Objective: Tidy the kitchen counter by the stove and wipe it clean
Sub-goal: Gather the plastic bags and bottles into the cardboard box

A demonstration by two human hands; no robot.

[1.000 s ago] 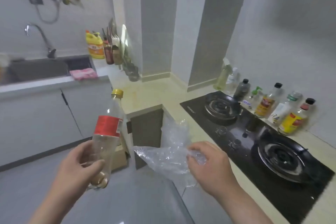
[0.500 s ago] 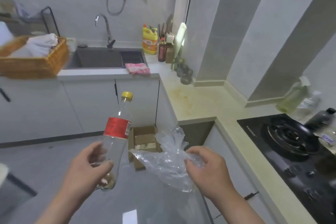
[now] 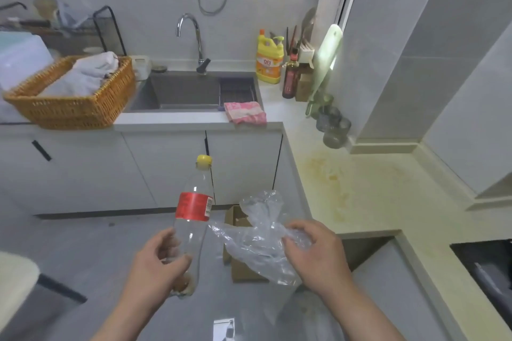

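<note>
The left hand (image 3: 155,266) has fingers and thumb curled round the lower half of a clear plastic bottle (image 3: 194,219), upright, yellow-capped, red-labelled and seemingly empty. The right hand (image 3: 318,255) pinches a crumpled clear plastic bag (image 3: 257,241), held over the floor just left of the counter (image 3: 368,194), whose pale top shows yellowish stains. Behind the bag an open cardboard box (image 3: 235,220) sits on the floor, its contents hidden. Far left, a wicker basket (image 3: 72,111) holds folded white cloths (image 3: 91,69). A pink cloth (image 3: 245,112) lies at the sink's (image 3: 182,91) near right corner
</note>
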